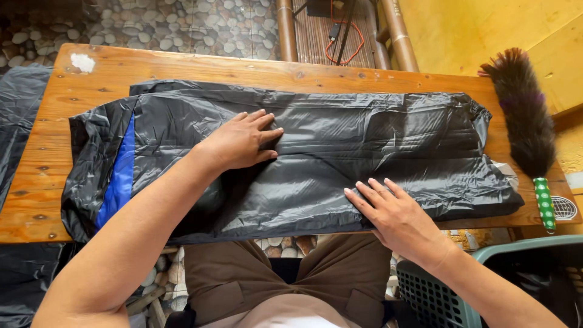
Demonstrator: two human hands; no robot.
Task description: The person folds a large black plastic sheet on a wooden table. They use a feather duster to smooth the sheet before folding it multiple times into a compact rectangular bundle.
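The black plastic bag (340, 152) lies flat across the middle of the wooden counter (200, 67). The left hand (240, 143) and the right hand (395, 212) press on it, open and flat, gripping nothing. It looks thin, light, soft and slippery; the edges seem best for holding.

The black plastic bag (340, 146) fills most of the wooden table (200, 67). Bare wood runs beyond both hands. A feather duster (525, 115) blocks the right end.

Probably a home patio: pebble floor (182, 24), wooden table (36, 182)
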